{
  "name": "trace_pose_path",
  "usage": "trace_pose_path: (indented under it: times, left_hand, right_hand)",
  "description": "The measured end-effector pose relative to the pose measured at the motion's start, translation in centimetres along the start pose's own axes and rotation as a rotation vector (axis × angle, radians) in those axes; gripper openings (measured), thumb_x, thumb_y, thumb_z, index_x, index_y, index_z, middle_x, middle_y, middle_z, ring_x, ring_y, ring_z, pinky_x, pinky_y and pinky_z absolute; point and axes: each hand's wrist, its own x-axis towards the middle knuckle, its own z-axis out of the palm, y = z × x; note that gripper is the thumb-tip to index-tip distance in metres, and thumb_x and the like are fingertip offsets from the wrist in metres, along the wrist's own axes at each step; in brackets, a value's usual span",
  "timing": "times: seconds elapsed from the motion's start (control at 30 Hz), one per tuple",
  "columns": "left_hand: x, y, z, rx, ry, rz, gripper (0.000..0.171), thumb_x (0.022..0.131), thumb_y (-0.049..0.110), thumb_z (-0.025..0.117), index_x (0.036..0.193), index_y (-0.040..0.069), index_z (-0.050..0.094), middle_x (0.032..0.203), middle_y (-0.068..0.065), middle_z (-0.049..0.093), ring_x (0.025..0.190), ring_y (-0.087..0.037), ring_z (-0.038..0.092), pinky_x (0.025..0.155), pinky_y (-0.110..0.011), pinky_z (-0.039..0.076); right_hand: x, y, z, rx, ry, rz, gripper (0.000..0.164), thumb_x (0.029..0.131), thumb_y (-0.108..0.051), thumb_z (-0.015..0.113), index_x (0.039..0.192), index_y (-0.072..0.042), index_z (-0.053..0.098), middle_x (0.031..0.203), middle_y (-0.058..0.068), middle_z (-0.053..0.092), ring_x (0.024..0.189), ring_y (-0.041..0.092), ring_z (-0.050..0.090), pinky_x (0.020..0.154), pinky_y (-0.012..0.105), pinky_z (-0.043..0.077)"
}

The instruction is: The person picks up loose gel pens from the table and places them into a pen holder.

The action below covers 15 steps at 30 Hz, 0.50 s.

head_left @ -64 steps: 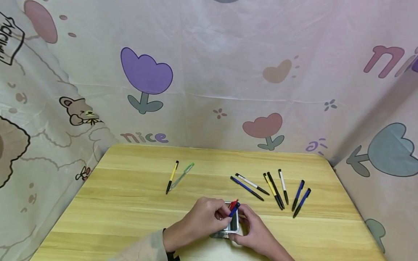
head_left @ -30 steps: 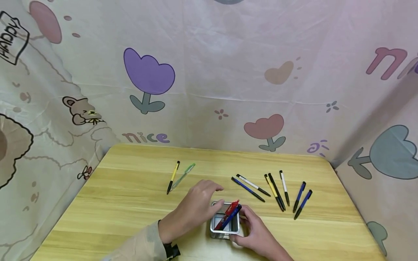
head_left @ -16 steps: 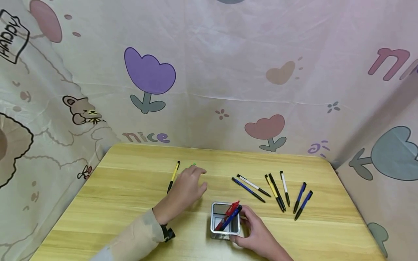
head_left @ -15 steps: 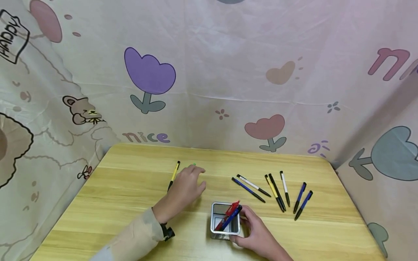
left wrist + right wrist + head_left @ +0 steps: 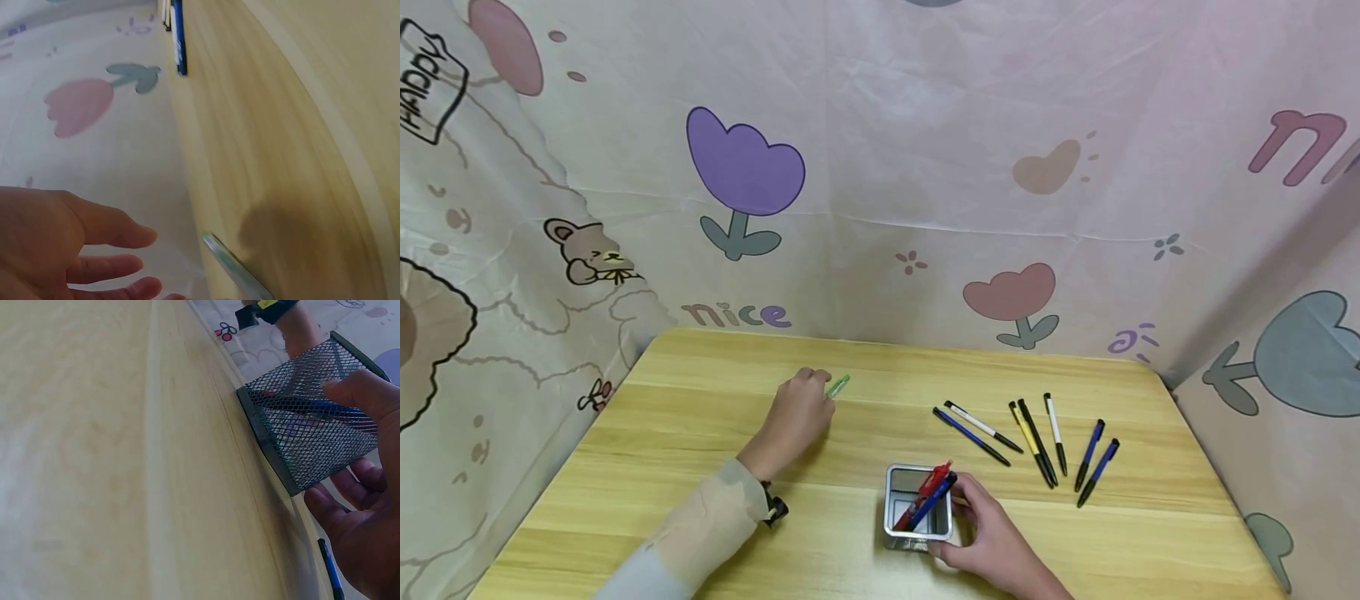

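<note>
My left hand is over the back left of the table, beside a clear pen with a green end. In the left wrist view its thumb and fingers are spread apart, with the green pen lying clear of them. The yellow pen that lay here is hidden by the hand in the head view. With thumb on one side and fingers on the other, my right hand grips a square metal mesh pen holder. A red pen and a blue pen lean inside it.
Right of the holder lie a blue-black pen, a white pen, a yellow pen, a black pen, another white pen and two more blue pens. A printed curtain stands behind the table.
My left hand let go of the blue pen in the holder, then moved left and back to the yellow and green pens. The right hand stays on the holder.
</note>
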Motion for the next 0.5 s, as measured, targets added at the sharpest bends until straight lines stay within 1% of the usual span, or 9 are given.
trace_pose_path:
  times: [0.07,0.13,0.23,0.37,0.5]
  left_hand:
    - [0.1,-0.7,0.2,0.007,-0.002,-0.017,0.033,0.084,0.0,0.074,0.116,-0.007,0.072,0.104,-0.026,0.072,0.079,-0.031,0.072,0.061,-0.037,0.064]
    - [0.2,-1.3,0.4,0.02,0.001,-0.021,0.033,0.084,0.0,0.076,0.116,-0.008,0.071,0.102,-0.026,0.072,0.08,-0.033,0.072,0.064,-0.039,0.065]
    - [0.3,-2.0,0.6,0.039,0.005,-0.035,0.033,0.084,0.0,0.074,0.115,-0.009,0.071,0.099,-0.026,0.072,0.076,-0.033,0.07,0.061,-0.039,0.063]
    - [0.5,-2.7,1.0,0.045,0.004,-0.066,0.023,0.082,-0.003,0.071,0.104,-0.011,0.07,0.087,-0.024,0.068,0.065,-0.028,0.061,0.054,-0.035,0.058]
    - [0.7,-3.6,1.2,0.037,-0.037,-0.093,0.009,0.08,-0.005,0.068,0.089,-0.009,0.067,0.079,-0.02,0.062,0.061,-0.024,0.054,0.049,-0.032,0.051]
  right_hand:
    - [0.0,0.0,0.0,0.001,0.001,-0.001,0.074,0.077,-0.024,0.09,0.14,-0.021,0.053,0.135,0.001,0.062,0.124,0.007,0.059,0.108,0.013,0.047]
    - [0.0,0.0,-0.1,0.001,0.001,0.003,0.073,0.077,-0.024,0.091,0.14,-0.022,0.054,0.135,0.001,0.062,0.124,0.007,0.059,0.108,0.012,0.047]
    - [-0.1,-0.1,-0.1,0.005,-0.008,0.016,0.073,0.077,-0.025,0.09,0.14,-0.021,0.053,0.134,0.002,0.062,0.126,0.009,0.059,0.109,0.01,0.044]
    - [-0.3,-0.1,-0.1,0.019,-0.018,0.037,0.074,0.077,-0.027,0.09,0.141,-0.02,0.053,0.134,0.004,0.061,0.128,0.012,0.059,0.109,0.007,0.041]
    - [-0.1,-0.1,0.0,0.023,-0.013,0.028,0.074,0.077,-0.027,0.09,0.141,-0.021,0.053,0.135,0.004,0.062,0.127,0.011,0.059,0.109,0.008,0.041]
